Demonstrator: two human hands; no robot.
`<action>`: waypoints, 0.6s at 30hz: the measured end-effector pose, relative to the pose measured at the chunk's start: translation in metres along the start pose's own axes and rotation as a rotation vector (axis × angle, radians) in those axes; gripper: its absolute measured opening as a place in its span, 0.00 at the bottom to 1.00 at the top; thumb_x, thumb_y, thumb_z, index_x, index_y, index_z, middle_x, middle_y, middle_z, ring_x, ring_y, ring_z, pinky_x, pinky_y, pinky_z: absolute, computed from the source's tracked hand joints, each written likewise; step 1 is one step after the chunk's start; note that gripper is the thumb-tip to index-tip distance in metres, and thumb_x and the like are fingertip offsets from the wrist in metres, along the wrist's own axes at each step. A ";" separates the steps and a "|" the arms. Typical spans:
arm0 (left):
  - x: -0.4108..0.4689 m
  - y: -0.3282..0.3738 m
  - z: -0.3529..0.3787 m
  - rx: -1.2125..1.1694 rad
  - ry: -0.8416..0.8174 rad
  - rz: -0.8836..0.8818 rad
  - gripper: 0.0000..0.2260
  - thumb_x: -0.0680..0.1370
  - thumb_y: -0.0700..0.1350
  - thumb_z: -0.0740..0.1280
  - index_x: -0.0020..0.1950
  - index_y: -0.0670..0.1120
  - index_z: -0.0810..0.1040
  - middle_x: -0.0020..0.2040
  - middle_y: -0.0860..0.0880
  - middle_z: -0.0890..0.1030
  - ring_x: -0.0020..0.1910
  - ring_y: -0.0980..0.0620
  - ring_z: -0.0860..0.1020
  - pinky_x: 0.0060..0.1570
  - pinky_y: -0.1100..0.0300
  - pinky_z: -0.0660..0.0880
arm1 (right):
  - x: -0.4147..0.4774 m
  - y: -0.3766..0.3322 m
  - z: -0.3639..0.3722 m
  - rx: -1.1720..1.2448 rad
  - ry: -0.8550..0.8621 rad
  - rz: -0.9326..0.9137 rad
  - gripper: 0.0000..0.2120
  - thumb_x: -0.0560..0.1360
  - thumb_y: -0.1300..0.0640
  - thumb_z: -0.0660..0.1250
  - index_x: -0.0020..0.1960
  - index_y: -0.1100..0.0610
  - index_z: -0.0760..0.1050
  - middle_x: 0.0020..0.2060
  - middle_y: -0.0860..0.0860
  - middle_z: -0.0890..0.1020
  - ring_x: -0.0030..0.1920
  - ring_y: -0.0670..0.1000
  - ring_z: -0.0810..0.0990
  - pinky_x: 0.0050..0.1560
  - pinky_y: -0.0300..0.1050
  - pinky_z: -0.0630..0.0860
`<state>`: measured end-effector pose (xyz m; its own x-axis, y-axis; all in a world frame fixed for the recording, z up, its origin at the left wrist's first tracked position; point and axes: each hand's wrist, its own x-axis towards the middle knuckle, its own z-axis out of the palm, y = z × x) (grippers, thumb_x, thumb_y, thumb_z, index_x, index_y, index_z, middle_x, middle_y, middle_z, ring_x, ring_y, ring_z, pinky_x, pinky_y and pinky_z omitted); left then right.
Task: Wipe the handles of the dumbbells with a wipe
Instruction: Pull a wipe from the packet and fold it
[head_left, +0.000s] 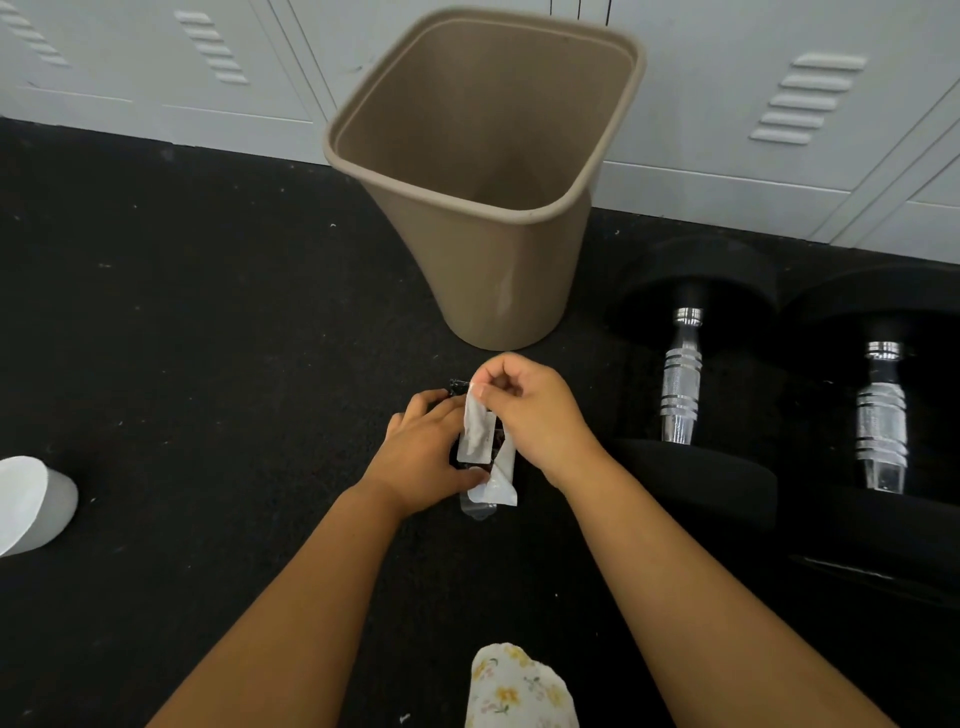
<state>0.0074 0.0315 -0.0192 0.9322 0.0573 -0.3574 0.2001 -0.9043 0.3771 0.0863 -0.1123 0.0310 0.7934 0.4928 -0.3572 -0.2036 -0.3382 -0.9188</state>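
Note:
A dark pack of wipes (457, 387) lies on the black floor, pressed down by my left hand (421, 457). My right hand (524, 410) pinches the top of a white wipe (475, 431) and holds it lifted out of the pack's opening. A white flap (501, 480) hangs loose at the pack's near end. Two black dumbbells lie to the right, side by side. The nearer dumbbell's chrome handle (680, 379) and the right dumbbell's chrome handle (880, 421) both point away from me.
A tan waste bin (519, 291) stands just beyond my hands, against grey lockers (779, 104). A white rounded object (31, 504) sits at the left edge. Flowered fabric (519, 686) shows at the bottom.

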 end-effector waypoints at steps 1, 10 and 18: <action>0.000 0.000 0.000 0.005 -0.003 -0.004 0.32 0.71 0.57 0.72 0.73 0.55 0.66 0.73 0.57 0.67 0.75 0.51 0.54 0.67 0.47 0.61 | -0.001 -0.004 -0.003 0.005 -0.004 -0.013 0.04 0.76 0.61 0.66 0.47 0.55 0.79 0.42 0.47 0.79 0.45 0.45 0.77 0.46 0.36 0.73; -0.007 0.015 -0.011 -0.064 -0.025 -0.067 0.33 0.71 0.54 0.74 0.74 0.56 0.65 0.73 0.56 0.66 0.74 0.51 0.54 0.70 0.46 0.59 | -0.014 -0.040 -0.032 0.116 -0.055 -0.141 0.04 0.76 0.59 0.66 0.47 0.52 0.79 0.44 0.51 0.83 0.46 0.48 0.82 0.42 0.36 0.74; -0.026 0.058 -0.063 -0.575 0.130 0.035 0.25 0.69 0.56 0.68 0.63 0.74 0.67 0.62 0.69 0.68 0.68 0.64 0.63 0.68 0.59 0.65 | -0.026 -0.068 -0.073 0.042 -0.056 -0.246 0.03 0.76 0.58 0.66 0.47 0.53 0.79 0.42 0.50 0.83 0.44 0.50 0.81 0.49 0.45 0.79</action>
<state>0.0142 0.0045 0.0657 0.9632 0.1153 -0.2426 0.2661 -0.5343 0.8024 0.1216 -0.1605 0.1147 0.7893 0.6003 -0.1292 -0.0325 -0.1692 -0.9850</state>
